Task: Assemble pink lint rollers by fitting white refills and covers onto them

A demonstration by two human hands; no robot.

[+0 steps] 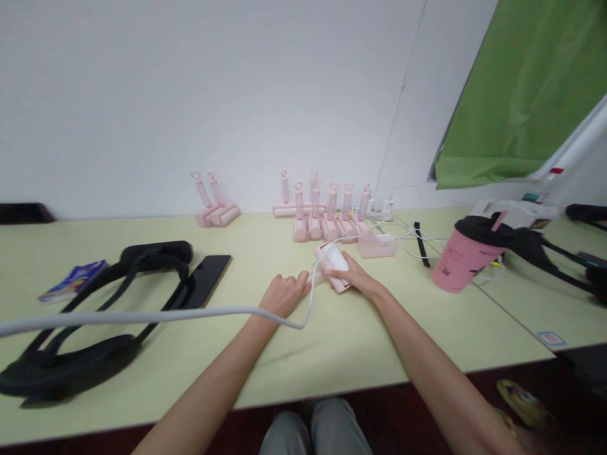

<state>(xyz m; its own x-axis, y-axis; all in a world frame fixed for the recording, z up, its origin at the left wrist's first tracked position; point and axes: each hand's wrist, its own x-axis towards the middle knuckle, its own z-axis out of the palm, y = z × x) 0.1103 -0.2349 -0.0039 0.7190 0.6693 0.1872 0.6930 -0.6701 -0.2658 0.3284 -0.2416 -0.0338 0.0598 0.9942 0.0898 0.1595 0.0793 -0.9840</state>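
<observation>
My right hand (351,276) is closed round a pink and white device (336,260), tilted above the table. My left hand (284,294) is just left of it, its fingers pinched on a small translucent piece (315,276) that points toward the device. A white cable (306,309) passes in front of my left hand and up over the device. Behind my hands stands a row of pink devices (331,226) with clear upright tubes and looped tops. Two similar devices (218,215) sit farther left by the wall.
Left on the table (265,237) are a black headset (128,338), a dark phone (208,278) and a blue packet (76,281). To the right are a pink cup (458,262), a black strap (421,243), white cables and another black headset (550,253).
</observation>
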